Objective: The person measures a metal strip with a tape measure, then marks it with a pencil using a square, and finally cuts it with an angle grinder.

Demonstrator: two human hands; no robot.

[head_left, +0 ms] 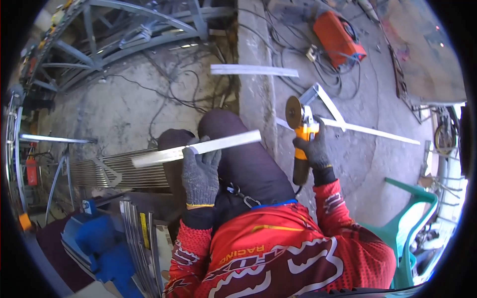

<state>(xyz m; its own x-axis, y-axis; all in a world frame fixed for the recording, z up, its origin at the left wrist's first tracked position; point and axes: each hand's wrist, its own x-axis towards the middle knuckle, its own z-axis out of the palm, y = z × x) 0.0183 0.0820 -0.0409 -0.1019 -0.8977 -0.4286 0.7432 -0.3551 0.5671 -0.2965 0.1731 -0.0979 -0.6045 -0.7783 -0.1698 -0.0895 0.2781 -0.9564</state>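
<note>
Over my lap, my left hand [199, 171] in a grey knit glove grips a flat silver metal bar [228, 142], which lies slantwise across my thighs. My gloved right hand [315, 148] is wrapped round a yellow and black angle grinder [301, 164], held upright to the right of my knees. Its brown disc [294, 112] points away from me and stands apart from the bar. Beyond the grinder, angled metal pieces [330, 107] and a long thin strip [372, 131] rest on the concrete floor. Another flat strip [253, 70] lies across the concrete ledge ahead.
An orange-red machine [340, 39] with coiled cables sits at the upper right. A green plastic chair [412, 218] is at my right. Steel trusses [144, 30] stand upper left. Metal tubes [129, 171] and a blue object [102, 243] lie at my left.
</note>
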